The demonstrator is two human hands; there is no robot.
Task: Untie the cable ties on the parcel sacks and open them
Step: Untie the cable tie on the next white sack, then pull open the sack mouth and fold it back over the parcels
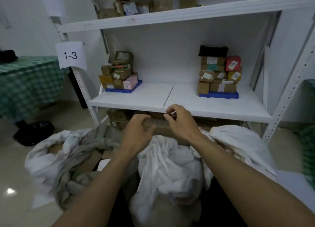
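Right hand raised, fingertips pinching cable tie.

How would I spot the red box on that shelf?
Look at the white shelf marked 1-3. On its right, a stack of parcels sits on a blue tray. The red box sits near the top right, the only red one among brown cartons.

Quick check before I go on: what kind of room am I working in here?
Probably a parcel sorting or storage room: white metal shelving labelled with a 1-3 sign, stacks of small labelled boxes, and white parcel sacks on the floor.
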